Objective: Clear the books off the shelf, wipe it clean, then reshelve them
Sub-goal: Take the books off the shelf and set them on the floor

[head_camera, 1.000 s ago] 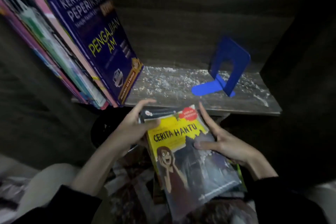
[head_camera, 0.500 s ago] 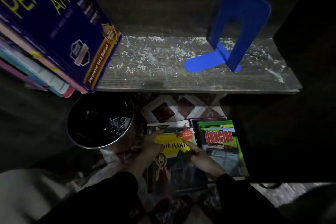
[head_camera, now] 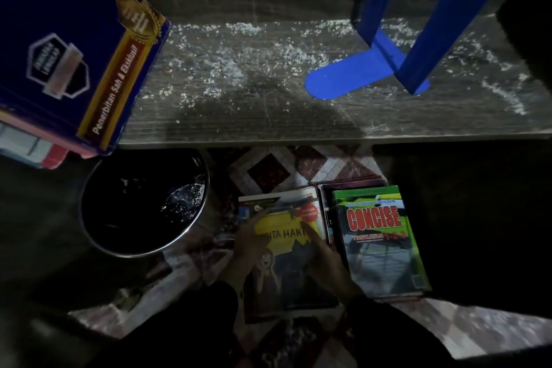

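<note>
Resting flat on the yellow book (fingers straight) are left hand and right hand.

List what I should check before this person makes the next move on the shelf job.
1. Yellow book laid down: ok, it lies flat on the floor pile beside the green book.
2. Hands free: not ok, left hand and right hand rest on the yellow book.
3. Shelf emptied: not ok, leaning books and a blue bookend stand on it.
4. Shelf wiped: not ok, white specks cover it.
5. Cloth ready: cannot tell, none in view.
</note>
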